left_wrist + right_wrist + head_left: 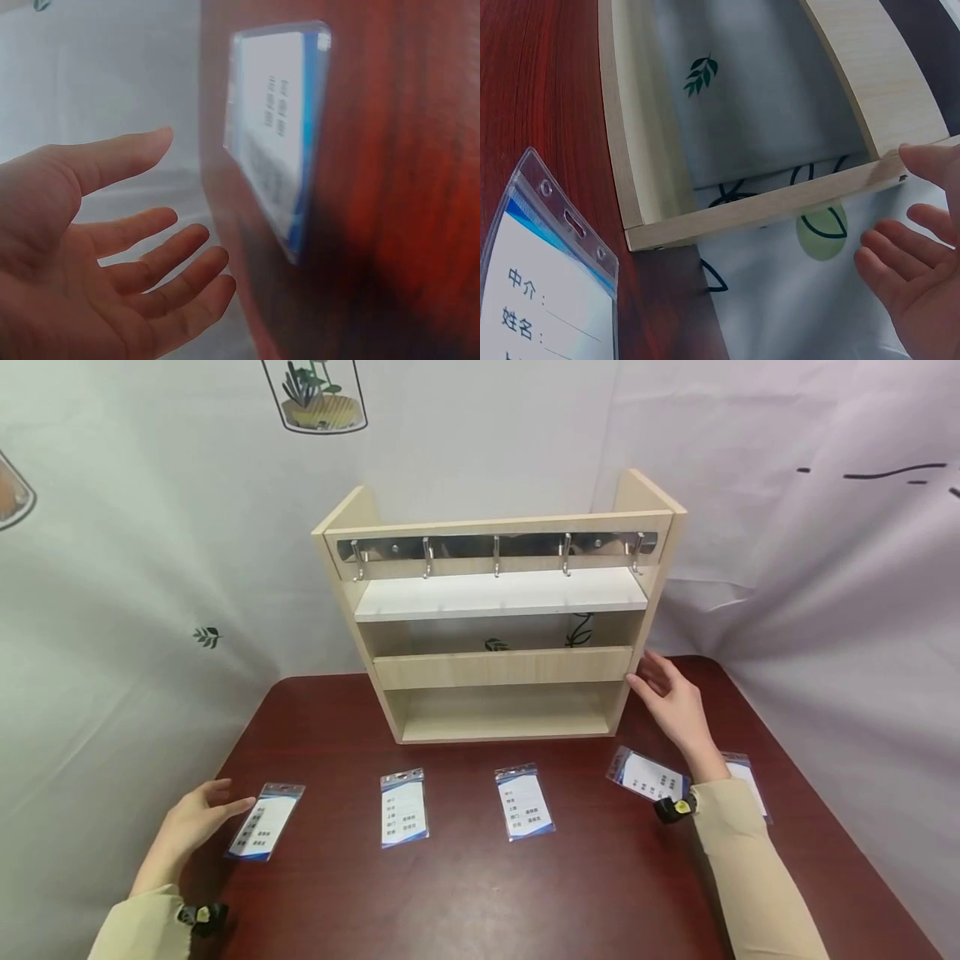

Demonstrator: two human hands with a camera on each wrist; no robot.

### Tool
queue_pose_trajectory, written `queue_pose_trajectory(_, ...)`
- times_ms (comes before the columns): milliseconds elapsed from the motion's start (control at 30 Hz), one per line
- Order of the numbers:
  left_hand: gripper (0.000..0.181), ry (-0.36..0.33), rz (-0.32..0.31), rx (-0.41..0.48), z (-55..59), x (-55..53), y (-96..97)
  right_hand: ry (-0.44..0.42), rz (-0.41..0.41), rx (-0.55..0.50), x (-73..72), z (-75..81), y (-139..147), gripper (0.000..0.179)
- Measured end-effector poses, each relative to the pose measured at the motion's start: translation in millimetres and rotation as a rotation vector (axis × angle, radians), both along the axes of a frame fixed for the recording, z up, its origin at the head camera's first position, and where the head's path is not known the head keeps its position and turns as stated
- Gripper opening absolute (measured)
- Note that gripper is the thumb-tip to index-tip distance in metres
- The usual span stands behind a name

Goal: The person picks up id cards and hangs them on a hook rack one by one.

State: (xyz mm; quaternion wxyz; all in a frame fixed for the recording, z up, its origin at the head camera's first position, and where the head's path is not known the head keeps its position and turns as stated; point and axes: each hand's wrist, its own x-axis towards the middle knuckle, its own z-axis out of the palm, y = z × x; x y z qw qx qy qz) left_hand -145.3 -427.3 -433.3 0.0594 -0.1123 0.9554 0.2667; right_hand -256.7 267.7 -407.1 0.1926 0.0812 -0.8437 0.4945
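Note:
My left hand hovers at the left, its fingers apart and holding nothing. Just beside it lies a clear-sleeved name badge, which also shows blurred as a badge in the left wrist view. A pale wooden shelf rack stands at the back of the table. My right hand is at the rack's right side panel, the thumb at its front edge and the fingers loosely bent outside it; whether the thumb presses on the wood I cannot tell. In the right wrist view this hand grips nothing.
Across the rack's top runs a metal strip with several hooks. More badges lie on the dark red table: two in the middle, a badge near the right forearm and another partly behind the sleeve. A pale cloth hangs behind.

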Motion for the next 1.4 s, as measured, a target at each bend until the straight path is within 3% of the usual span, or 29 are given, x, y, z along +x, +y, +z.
queue_pose_trajectory(167, 0.092, -0.052, 0.013, 0.004, -7.5, 0.9, -3.5, 0.004, 0.010, -0.032, -3.7, -1.2, -3, 0.063)
queue_pose_trajectory(600, 0.084, -0.085, -0.009, -0.004, -17.8, 4.3, -2.5, -0.028, -0.009, -0.040, -5.8, -1.3, -7, 0.065)
queue_pose_trajectory(1133, 0.063, -0.107, 0.004, 0.038, -17.3, -1.6, 7.3, -0.052, -0.013, -0.023, -9.7, -0.1, -10, 0.063)
queue_pose_trajectory(1400, 0.064, -0.121, -0.015, 0.063, -17.7, -5.6, 8.6, -0.059, -0.011, -0.019, -10.7, -1.1, -8, 0.062)
